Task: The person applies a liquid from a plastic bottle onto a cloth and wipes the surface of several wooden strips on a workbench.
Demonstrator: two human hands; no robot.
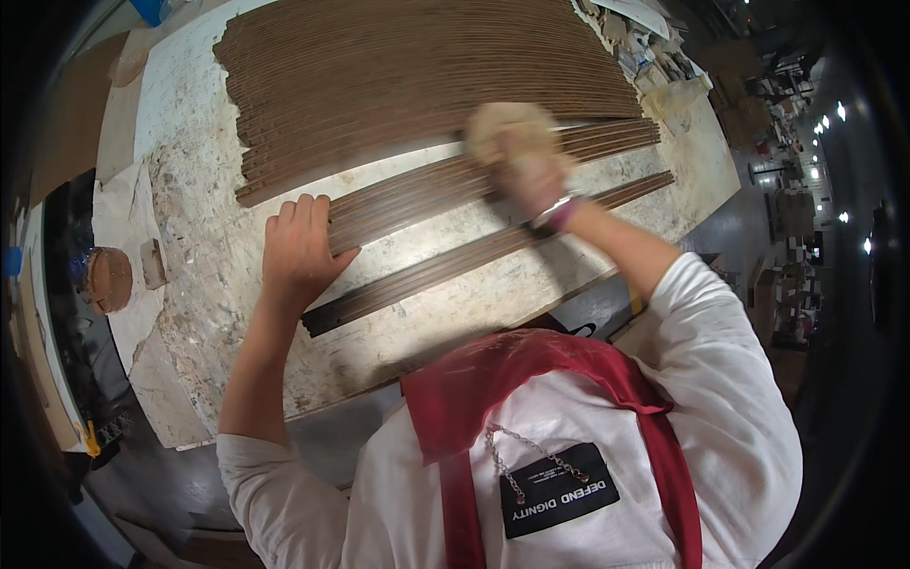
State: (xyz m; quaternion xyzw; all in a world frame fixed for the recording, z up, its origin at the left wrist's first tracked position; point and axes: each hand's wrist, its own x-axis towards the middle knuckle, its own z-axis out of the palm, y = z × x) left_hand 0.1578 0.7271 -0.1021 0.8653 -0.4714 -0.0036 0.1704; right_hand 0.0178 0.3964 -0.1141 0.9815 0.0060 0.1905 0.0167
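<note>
Strips [408, 201] nearside of the broad brown array [427, 76] could skew if the left hand [297, 248], fingers spread against their end, slips while the right hand [534, 178], grasping a blurred pad [507, 125], presses.

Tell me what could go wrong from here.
The middle strips might slide or spread if the left hand loses its place at their left end while the right hand works the tan pad, which is blurred.

The right wrist crosses above the near strips, so a low pass could knock them askew.

The pad is also close to the large spread of strips and might catch its near edge.
</note>
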